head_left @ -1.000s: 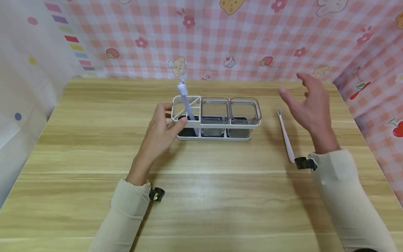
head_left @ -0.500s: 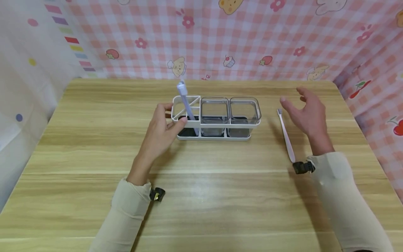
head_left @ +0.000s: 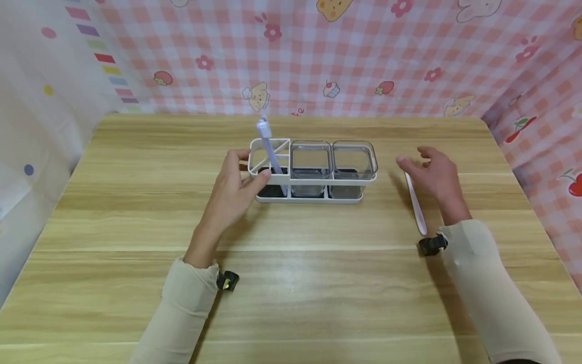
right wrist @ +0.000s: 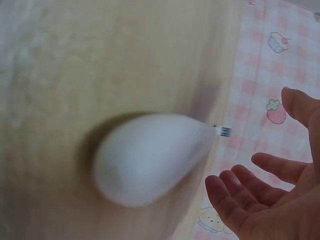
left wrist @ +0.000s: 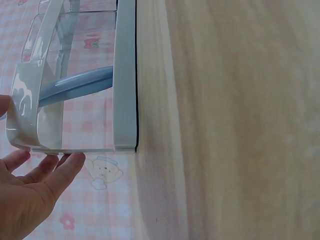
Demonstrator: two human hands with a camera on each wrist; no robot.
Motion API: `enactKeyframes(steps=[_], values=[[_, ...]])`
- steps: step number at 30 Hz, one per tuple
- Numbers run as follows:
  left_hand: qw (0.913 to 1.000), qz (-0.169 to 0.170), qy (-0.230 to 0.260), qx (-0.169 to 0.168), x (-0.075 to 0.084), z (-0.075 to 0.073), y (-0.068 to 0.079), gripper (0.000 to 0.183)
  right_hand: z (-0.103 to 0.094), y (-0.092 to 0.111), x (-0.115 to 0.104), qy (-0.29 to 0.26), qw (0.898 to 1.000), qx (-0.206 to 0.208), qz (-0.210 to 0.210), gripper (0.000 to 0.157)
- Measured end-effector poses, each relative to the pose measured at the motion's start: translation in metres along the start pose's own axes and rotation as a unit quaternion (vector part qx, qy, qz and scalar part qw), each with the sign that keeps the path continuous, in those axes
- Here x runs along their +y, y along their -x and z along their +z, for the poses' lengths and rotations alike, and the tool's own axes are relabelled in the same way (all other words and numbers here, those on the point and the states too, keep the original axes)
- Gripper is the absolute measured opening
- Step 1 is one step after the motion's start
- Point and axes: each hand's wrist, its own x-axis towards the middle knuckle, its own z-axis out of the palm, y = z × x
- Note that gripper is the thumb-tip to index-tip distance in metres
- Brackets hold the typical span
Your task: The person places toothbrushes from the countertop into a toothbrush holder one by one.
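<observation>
A white toothbrush holder [head_left: 327,182] stands on the table, with two clear square cups, the middle one [head_left: 310,191] and the right one [head_left: 345,193], in its slots. A pale blue toothbrush [head_left: 269,146] leans upright in the divided left slot. My left hand [head_left: 232,184] grips the holder's left end, thumb on the front of the upper rim and fingers at the side. A whitish toothbrush [head_left: 417,215] lies to the right of the holder. Over its head end hovers my right hand [head_left: 438,174], thumb and fingers apart; in the right wrist view the fingers hold nothing.
The wood-grain table [head_left: 291,293] has a pink checked cloth [head_left: 218,30] along its back and right side. A pale cloth [head_left: 41,131] hangs at the left. Small black devices sit on both wrists.
My right hand has come down and slightly left, toward the lying toothbrush, and now covers its head in the head view. The left hand and the holder have stayed in place.
</observation>
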Motion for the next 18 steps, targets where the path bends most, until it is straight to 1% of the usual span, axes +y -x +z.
enactKeyframes(steps=[6,11,15,18], values=[[1.0,0.0,0.001,0.0,-0.0001,0.0002,-0.0005,0.059,0.0027,-0.0009,0.0001,0.02,0.999,-0.029,0.029,0.099],[1.0,0.002,0.001,0.0,-0.0004,0.0003,-0.0006,0.06,0.0024,-0.0022,0.0019,0.03,0.998,-0.046,0.039,0.099],[1.0,0.004,0.0,0.001,-0.0009,0.0002,-0.0002,0.059,0.0046,-0.0055,0.0051,0.049,0.997,-0.056,0.036,0.091],[1.0,0.005,0.001,0.001,-0.0011,0.0002,0.0001,0.059,0.0069,-0.0081,0.0074,0.069,0.996,-0.055,0.023,0.078]])
